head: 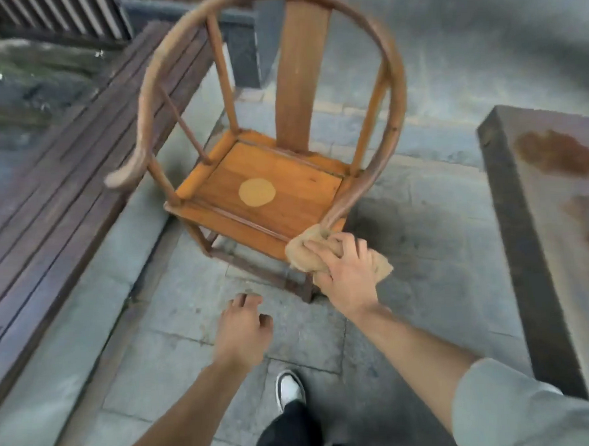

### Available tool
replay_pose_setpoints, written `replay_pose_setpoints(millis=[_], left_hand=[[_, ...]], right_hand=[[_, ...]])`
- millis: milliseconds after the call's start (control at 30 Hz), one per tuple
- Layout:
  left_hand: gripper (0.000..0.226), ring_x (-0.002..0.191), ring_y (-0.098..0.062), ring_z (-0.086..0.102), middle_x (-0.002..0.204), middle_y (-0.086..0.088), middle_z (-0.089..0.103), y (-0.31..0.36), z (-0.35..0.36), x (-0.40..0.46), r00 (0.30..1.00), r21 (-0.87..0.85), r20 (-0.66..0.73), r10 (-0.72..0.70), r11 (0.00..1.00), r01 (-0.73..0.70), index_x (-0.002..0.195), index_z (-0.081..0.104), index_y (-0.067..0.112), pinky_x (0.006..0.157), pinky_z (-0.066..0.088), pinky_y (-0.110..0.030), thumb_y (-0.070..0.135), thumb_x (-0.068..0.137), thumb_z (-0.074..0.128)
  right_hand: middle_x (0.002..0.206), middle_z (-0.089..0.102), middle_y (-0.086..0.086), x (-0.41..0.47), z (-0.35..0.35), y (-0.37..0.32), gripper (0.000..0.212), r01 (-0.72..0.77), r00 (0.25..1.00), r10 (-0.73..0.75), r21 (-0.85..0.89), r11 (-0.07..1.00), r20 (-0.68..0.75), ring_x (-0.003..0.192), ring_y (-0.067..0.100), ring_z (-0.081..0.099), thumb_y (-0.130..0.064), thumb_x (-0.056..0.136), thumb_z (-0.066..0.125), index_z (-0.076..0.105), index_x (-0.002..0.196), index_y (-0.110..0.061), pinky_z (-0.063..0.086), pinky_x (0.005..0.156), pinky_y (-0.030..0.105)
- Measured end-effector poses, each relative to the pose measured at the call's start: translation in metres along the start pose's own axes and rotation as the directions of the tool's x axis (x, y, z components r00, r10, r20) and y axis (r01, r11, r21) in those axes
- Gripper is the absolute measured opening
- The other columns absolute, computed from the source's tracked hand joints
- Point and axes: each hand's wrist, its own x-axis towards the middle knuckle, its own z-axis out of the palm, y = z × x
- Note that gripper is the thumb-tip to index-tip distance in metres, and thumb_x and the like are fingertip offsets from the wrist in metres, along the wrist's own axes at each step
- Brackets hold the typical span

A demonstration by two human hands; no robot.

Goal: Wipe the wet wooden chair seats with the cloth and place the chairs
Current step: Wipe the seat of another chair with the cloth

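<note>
Head view: round-backed orange-brown wooden chair (268,197) on grey stone paving (178,372), beside dark slatted wooden bench (46,208). Right hand (345,271) clamps crumpled tan cloth (305,253) against seat's near-right corner, at armrest end. Left hand (240,331) empty, fingers loosely curled, clear of chair.

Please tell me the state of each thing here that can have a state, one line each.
chair: upright on the pavement, seat bare.
cloth: bunched at the seat's front right corner.
right hand: gripping the cloth.
left hand: empty, fingers curled, off the chair.
</note>
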Motion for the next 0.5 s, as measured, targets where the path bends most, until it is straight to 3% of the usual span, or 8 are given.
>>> replay_pose_setpoints(millis=[133, 267, 333, 433, 500], left_hand=[[0.039, 0.108, -0.031, 0.059, 0.129, -0.009, 0.055, -0.006, 0.045, 0.049, 0.987, -0.178, 0.018, -0.16, 0.971, 0.161, 0.132, 0.057, 0.009, 0.097, 0.045, -0.042, 0.013, 0.093, 0.055], [0.032, 0.097, -0.036, 0.063, 0.124, -0.013, 0.058, -0.007, 0.067, 0.09, 0.955, -0.276, 0.02, -0.295, 0.917, 0.289, 0.125, 0.061, 0.005, 0.091, 0.048, -0.041, 0.007, 0.093, 0.056], [0.031, 0.096, -0.035, 0.063, 0.125, -0.01, 0.059, 0.004, 0.06, 0.108, 0.948, -0.304, -0.016, -0.319, 0.904, 0.299, 0.125, 0.06, 0.006, 0.087, 0.05, -0.041, 0.008, 0.095, 0.054], [0.031, 0.106, -0.032, 0.061, 0.128, -0.007, 0.056, 0.038, 0.041, 0.137, 0.938, -0.31, -0.07, -0.341, 0.901, 0.304, 0.127, 0.058, 0.01, 0.089, 0.049, -0.041, 0.014, 0.097, 0.052], [0.028, 0.113, -0.029, 0.056, 0.126, -0.007, 0.057, 0.071, 0.032, 0.153, 0.959, -0.293, -0.088, -0.268, 0.928, 0.232, 0.125, 0.058, 0.01, 0.091, 0.046, -0.039, 0.02, 0.1, 0.05]], right_hand=[[0.124, 0.059, 0.0, 0.044, 0.068, 0.01, 0.058, 0.28, 0.951, -0.249, -0.172, 0.944, 0.182, 0.106, 0.031, 0.043, -0.028, 0.067, 0.08, 0.066, 0.121, -0.044, 0.046, 0.082, 0.046], [0.118, 0.058, 0.0, 0.071, 0.092, 0.034, 0.044, 0.472, 0.877, -0.438, -0.182, 0.863, 0.197, 0.104, 0.029, 0.044, -0.026, 0.067, 0.074, 0.067, 0.109, -0.038, 0.042, 0.082, 0.043], [0.117, 0.056, 0.001, 0.098, 0.082, 0.042, 0.048, 0.45, 0.891, -0.428, -0.174, 0.876, 0.151, 0.101, 0.029, 0.043, -0.024, 0.065, 0.074, 0.066, 0.11, -0.037, 0.036, 0.08, 0.042], [0.117, 0.055, 0.006, 0.161, 0.049, 0.067, 0.051, 0.235, 0.971, -0.24, -0.181, 0.955, -0.01, 0.098, 0.032, 0.042, -0.02, 0.065, 0.073, 0.068, 0.114, -0.034, 0.037, 0.077, 0.046], [0.121, 0.053, 0.006, 0.198, 0.025, 0.096, 0.054, 0.128, 0.978, -0.156, -0.194, 0.973, -0.137, 0.1, 0.034, 0.042, -0.015, 0.064, 0.073, 0.069, 0.115, -0.034, 0.035, 0.08, 0.047]])
